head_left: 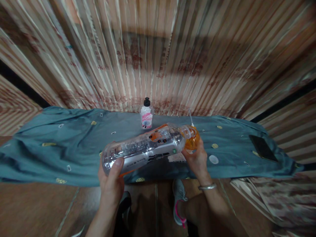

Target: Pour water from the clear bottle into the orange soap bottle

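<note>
My left hand (112, 174) is wrapped round the base of a large clear plastic bottle (140, 151) with an orange and white label. The bottle lies tilted nearly level above the cloth, its neck pointing right and slightly up. At its mouth, my right hand (197, 158) grips a small translucent orange container (193, 140). Neck and container overlap, so I cannot tell whether they touch. A thin white stem (191, 118) shows just above the container. Beyond the large bottle stands a small clear bottle (146, 118) with a black cap and pink label, upright.
A green-blue patterned cloth (74, 141) covers the table. A round white disc (213, 159) lies right of my right hand. Further right rests a dark flat phone-like object (263, 148). Striped curtains (153, 59) hang behind the table; tiled floor (49, 200) lies in front.
</note>
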`<action>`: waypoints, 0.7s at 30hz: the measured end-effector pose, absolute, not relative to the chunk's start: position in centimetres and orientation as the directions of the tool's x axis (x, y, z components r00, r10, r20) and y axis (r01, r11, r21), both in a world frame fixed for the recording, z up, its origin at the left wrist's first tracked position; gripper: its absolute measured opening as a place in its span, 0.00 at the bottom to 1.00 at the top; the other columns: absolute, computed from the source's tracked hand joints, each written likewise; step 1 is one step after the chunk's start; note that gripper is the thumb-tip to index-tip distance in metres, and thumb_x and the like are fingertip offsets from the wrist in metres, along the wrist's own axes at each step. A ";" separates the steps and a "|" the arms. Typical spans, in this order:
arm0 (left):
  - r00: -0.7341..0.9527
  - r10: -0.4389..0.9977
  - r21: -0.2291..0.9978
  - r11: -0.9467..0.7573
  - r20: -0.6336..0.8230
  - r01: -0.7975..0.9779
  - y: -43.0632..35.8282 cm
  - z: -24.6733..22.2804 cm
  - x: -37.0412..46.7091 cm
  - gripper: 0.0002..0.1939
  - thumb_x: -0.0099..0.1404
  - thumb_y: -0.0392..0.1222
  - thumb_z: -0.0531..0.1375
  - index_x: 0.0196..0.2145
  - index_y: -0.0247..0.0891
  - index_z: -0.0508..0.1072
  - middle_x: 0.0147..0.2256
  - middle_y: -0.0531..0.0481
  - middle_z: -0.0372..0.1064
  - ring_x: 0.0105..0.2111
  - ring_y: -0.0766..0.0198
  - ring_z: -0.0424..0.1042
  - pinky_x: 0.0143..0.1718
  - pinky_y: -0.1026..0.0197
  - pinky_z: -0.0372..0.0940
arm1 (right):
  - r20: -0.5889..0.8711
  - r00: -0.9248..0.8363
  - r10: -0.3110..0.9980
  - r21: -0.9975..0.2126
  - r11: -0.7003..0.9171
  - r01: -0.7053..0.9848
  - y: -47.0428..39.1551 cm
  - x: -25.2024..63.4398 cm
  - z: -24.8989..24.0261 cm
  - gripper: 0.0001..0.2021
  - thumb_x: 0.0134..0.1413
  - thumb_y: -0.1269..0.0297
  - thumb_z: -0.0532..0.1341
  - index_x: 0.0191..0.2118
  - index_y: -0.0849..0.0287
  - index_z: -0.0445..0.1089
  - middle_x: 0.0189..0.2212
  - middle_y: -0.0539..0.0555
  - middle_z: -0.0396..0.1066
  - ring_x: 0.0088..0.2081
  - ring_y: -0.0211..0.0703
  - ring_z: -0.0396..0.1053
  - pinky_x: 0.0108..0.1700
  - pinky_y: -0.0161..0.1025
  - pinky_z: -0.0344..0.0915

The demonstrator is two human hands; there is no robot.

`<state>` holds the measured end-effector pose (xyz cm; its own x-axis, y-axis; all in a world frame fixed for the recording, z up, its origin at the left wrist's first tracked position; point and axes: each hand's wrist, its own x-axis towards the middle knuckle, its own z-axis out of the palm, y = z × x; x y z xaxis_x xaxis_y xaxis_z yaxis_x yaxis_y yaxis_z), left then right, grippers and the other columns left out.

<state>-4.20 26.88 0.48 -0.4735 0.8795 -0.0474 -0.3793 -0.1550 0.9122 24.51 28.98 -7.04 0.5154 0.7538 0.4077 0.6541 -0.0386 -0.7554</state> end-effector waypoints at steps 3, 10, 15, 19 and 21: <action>-0.479 0.878 0.910 -0.196 -0.004 -0.367 27.0 0.5 -4.1 0.28 0.46 0.59 0.81 0.40 0.43 0.81 0.42 0.48 0.78 0.50 0.46 0.78 0.60 0.46 0.69 | 0.405 0.520 0.752 -0.751 -0.050 0.659 29.0 24.5 -7.0 0.49 0.50 0.37 0.72 0.71 0.62 0.66 0.59 0.70 0.83 0.55 0.66 0.84 0.57 0.59 0.81; -0.468 0.883 0.913 -0.199 0.011 -0.355 27.1 0.7 -3.8 0.25 0.49 0.58 0.79 0.38 0.42 0.82 0.40 0.46 0.80 0.44 0.48 0.79 0.51 0.49 0.74 | 0.396 0.516 0.760 -0.751 -0.055 0.658 28.9 24.3 -6.8 0.47 0.51 0.39 0.72 0.71 0.60 0.66 0.60 0.68 0.83 0.57 0.65 0.84 0.59 0.59 0.80; -0.501 0.864 0.909 -0.167 -0.052 -0.382 27.1 0.5 -3.8 0.26 0.46 0.58 0.79 0.37 0.42 0.82 0.38 0.47 0.80 0.41 0.48 0.80 0.49 0.47 0.76 | 0.404 0.502 0.765 -0.740 -0.049 0.671 28.9 24.3 -6.8 0.45 0.52 0.41 0.72 0.71 0.59 0.65 0.61 0.68 0.81 0.59 0.66 0.83 0.59 0.59 0.80; -0.498 0.864 0.897 -0.161 -0.073 -0.412 27.3 0.2 -3.8 0.27 0.44 0.57 0.81 0.38 0.43 0.82 0.37 0.49 0.79 0.39 0.49 0.81 0.48 0.46 0.78 | 0.435 0.486 0.758 -0.720 -0.031 0.693 29.0 24.4 -7.0 0.45 0.52 0.42 0.72 0.71 0.60 0.66 0.62 0.69 0.81 0.59 0.66 0.82 0.60 0.59 0.80; -0.477 0.876 0.899 -0.154 -0.067 -0.410 27.4 0.1 -3.7 0.27 0.44 0.58 0.81 0.37 0.42 0.82 0.36 0.49 0.79 0.39 0.48 0.81 0.48 0.46 0.78 | 0.434 0.488 0.757 -0.722 -0.031 0.691 29.0 24.5 -7.1 0.45 0.51 0.41 0.72 0.71 0.60 0.66 0.61 0.69 0.81 0.58 0.66 0.83 0.60 0.59 0.81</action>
<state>-3.74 27.39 0.10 -0.4774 0.8761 -0.0675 -0.4102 -0.1542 0.8989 24.50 29.04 -7.08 0.4879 0.7571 0.4344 0.6914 -0.0314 -0.7218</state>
